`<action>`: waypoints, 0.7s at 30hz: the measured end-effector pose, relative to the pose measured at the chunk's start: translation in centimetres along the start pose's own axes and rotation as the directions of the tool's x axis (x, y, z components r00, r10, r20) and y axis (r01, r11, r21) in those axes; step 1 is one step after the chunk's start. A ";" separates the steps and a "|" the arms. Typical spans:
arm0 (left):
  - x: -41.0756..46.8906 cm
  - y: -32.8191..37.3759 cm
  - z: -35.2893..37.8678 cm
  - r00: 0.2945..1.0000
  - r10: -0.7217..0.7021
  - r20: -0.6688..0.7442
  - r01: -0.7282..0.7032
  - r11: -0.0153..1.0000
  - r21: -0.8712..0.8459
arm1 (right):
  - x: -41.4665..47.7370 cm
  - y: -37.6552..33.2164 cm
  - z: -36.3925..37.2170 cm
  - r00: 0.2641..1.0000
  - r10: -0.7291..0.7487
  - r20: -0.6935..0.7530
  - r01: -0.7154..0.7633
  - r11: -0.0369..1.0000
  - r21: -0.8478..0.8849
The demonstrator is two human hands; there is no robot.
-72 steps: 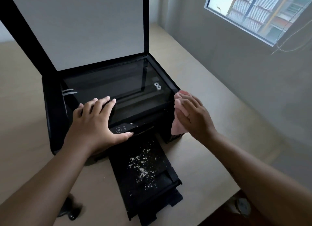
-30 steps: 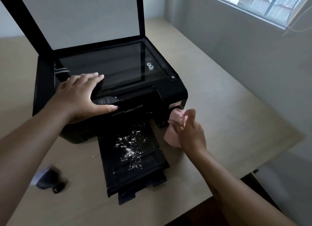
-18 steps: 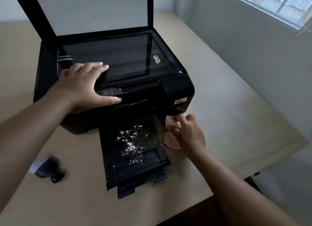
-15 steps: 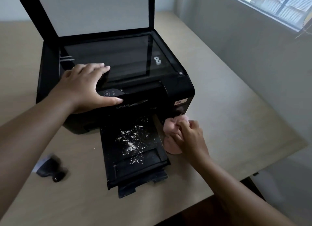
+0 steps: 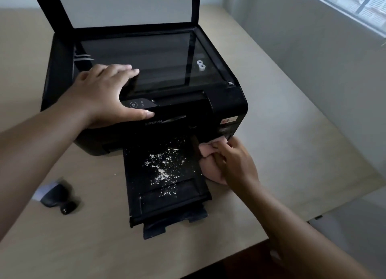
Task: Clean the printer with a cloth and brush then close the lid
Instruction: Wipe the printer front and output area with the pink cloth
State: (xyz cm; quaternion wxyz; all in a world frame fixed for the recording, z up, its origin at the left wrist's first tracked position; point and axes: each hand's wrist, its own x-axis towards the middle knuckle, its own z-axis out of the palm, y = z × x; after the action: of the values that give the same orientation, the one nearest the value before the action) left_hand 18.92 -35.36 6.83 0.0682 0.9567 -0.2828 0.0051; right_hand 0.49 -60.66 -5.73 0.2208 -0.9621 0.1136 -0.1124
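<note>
Black printer on the table, "EPSON" legible on its front, lid up. Output tray at the printer's front holds scattered white crumbs. Left hand spread flat on the printer's top by the front edge; right hand clutches a pink cloth against its front right corner.

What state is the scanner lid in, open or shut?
Open. The lid stands raised behind the printer, its white underside facing the camera and the scanner glass exposed.
</note>
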 end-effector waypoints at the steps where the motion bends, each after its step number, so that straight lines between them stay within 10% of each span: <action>1: 0.0 0.0 -0.1 1.000 0.004 -0.001 -0.004 1.000 0.000 | -0.2 -0.1 -0.8 0.995 -0.071 -0.063 0.068 0.996 -0.057; 6: 0.0 0.0 0.0 1.000 0.004 0.007 -0.004 1.000 -0.014 | 1.4 0.1 -1.1 0.934 -0.347 -0.090 0.289 0.878 -0.381; 21: 0.0 -0.3 0.3 1.000 0.008 0.003 -0.008 1.000 -0.013 | 1.1 0.7 -0.7 0.919 -0.381 0.104 0.387 0.819 -0.423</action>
State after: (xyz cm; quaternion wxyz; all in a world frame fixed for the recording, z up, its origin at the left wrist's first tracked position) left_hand 19.11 -35.13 6.49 0.0741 0.9551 -0.2869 0.0020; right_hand 1.21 -61.82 -5.19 -0.0263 -0.9906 -0.0619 -0.1192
